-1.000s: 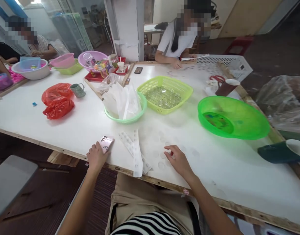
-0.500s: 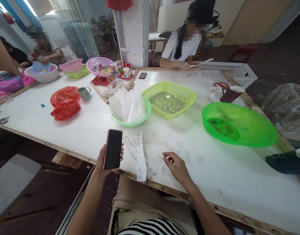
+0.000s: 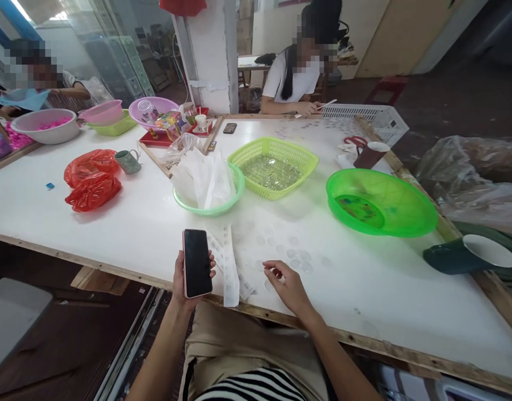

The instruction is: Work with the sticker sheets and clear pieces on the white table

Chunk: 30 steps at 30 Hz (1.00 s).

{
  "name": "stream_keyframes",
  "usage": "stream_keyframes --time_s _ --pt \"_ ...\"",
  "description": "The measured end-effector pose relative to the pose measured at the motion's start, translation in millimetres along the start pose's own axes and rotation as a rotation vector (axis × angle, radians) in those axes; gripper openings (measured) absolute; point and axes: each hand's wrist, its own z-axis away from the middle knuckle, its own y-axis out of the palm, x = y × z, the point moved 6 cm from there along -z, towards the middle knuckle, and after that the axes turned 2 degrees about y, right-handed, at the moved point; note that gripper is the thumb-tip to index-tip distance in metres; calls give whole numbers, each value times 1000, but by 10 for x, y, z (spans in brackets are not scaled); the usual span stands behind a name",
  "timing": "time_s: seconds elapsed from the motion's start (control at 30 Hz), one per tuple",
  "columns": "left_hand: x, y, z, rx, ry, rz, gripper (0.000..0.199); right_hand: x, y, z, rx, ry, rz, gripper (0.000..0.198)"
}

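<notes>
My left hand [image 3: 183, 284] is wrapped round a smartphone [image 3: 197, 263] with a dark screen, held upright at the table's front edge. Just right of it lie white paper strips [image 3: 230, 270] with small clear pieces along them. Over the white tabletop hangs my right hand [image 3: 286, 284], its fingers loosely bent and a little apart, with nothing seen in them. Several clear round discs [image 3: 300, 259] lie flat beside its fingertips. Behind them stands a yellow-green basket [image 3: 311, 167] of small clear pieces. A pale green bowl [image 3: 212, 211] full of white paper sheets [image 3: 206, 179] stands to its left.
Right are a bright green basin [image 3: 406, 209], a dark green mug [image 3: 443, 257] lying tilted and a brown mug [image 3: 369, 156]. Left are red plastic bags [image 3: 91, 178] and a grey-green mug [image 3: 128, 161]. A wooden rim [image 3: 343, 334] edges the table. Two co-workers sit across it.
The whole view has swung slightly to the right, so things on the table appear farther left. The phone remains in my left hand; my right hand keeps almost the same pose.
</notes>
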Motion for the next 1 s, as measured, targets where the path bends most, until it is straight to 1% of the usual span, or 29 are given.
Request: stream_keyframes --time_s 0.13,0.27,0.4,0.53,0.6,0.8,0.9,1.0 --pt "141 154 34 -18 -52 39 67 284 86 57 -10 -99 -13 25" --pt "249 244 59 -39 -90 35 66 652 167 192 -28 -269 -11 22" --pt "324 365 84 47 -122 79 69 905 240 350 -41 -407 60 25" --pt "355 479 120 154 -140 80 73 1003 281 449 -50 -492 136 29" --pt "360 500 132 174 -139 62 74 1024 291 471 -52 -517 165 31" --pt "392 504 144 180 -151 53 75 1078 347 484 -52 -561 226 30" --pt "407 501 146 169 -153 58 74 1077 336 466 -108 -519 294 38" --pt "426 485 151 156 -165 70 74 1061 289 458 -147 -480 299 43"
